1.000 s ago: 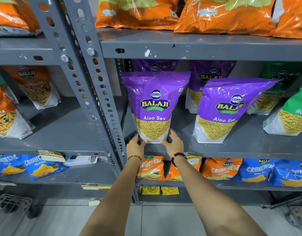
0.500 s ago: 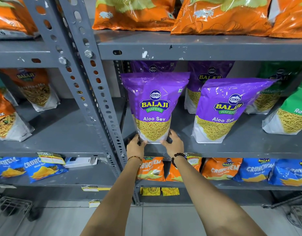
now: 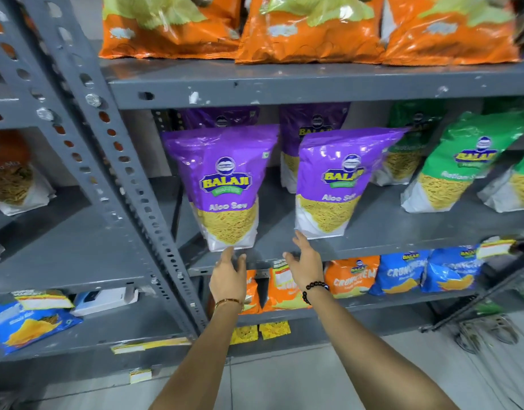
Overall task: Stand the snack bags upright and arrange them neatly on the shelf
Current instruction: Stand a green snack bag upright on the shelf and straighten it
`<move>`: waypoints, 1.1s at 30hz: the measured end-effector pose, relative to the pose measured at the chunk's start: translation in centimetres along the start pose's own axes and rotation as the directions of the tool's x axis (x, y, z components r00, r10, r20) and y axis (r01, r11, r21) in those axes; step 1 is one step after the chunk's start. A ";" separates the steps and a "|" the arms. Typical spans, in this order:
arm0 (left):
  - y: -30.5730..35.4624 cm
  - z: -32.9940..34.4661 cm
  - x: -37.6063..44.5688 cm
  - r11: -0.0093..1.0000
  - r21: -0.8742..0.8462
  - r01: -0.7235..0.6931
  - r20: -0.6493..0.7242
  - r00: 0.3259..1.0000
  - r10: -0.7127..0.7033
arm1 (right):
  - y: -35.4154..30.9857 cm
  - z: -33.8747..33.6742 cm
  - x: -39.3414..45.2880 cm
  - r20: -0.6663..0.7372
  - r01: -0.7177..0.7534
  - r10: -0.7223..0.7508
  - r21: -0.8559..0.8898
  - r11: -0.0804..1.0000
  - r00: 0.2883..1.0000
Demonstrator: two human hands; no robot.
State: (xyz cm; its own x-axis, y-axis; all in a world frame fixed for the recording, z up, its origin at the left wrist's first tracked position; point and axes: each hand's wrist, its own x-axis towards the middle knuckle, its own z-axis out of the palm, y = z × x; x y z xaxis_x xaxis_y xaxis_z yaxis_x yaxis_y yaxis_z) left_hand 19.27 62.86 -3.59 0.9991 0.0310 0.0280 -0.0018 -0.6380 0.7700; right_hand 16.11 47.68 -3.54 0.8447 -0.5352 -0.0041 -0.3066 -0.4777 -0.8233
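Currently two purple Aloo Sev bags stand upright at the front of the grey middle shelf (image 3: pixel 388 232). Left purple bag (image 3: pixel 225 184) sits just beside the slotted upright post (image 3: pixel 127 179); right purple bag (image 3: pixel 340 179) stands at its 3 o'clock, apart, tilted slightly to the right.

Left hand (image 3: pixel 228 276) — positioned at 6 o'clock of the left purple bag, fingers loosely extended and slightly apart, tips at the bag's bottom edge; cannot tell if they touch. No grip on the bag. Thin bangle on that wrist.

Right hand (image 3: pixel 305 261) — at approx. 7 o'clock of the right purple bag, over the shelf lip, fingers spread, holding nothing; fingertips close to the bag's lower left corner, contact not clear. Dark bead bracelet (image 3: pixel 314 288) on that wrist.

Behind: two more purple bags at 12 o'clock. Green bags (image 3: pixel 461 164) lean at 3 o'clock of the purple pair. Orange bags (image 3: pixel 311 28) on the shelf above; orange and blue packs (image 3: pixel 399 273) on the shelf below.
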 end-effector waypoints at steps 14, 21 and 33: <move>17.5 21.3 -5.5 0.963 -0.109 -0.246 0.297 0.916 0.268 | 15.4 -22.4 7.9 -0.402 -0.213 0.254 0.144 0.966 0.880; 27.3 31.6 -4.2 0.991 -0.122 -0.047 0.399 0.912 0.092 | 22.1 -32.7 16.4 -0.167 -0.235 0.253 0.117 0.965 0.953; 31.3 35.6 -2.6 0.996 -0.070 0.059 0.440 0.897 -0.022 | 24.2 -35.7 24.9 0.242 -0.235 0.173 0.260 0.937 0.955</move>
State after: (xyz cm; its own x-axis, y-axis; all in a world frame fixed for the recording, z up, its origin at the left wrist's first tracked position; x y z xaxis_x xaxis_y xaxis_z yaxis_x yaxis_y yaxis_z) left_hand 18.12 15.42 -2.20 0.9151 -0.2970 -0.2726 0.0540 -0.5797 0.8130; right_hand 14.07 -2.10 -3.34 0.8597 -0.4250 -0.2833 -0.3717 -0.1404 -0.9177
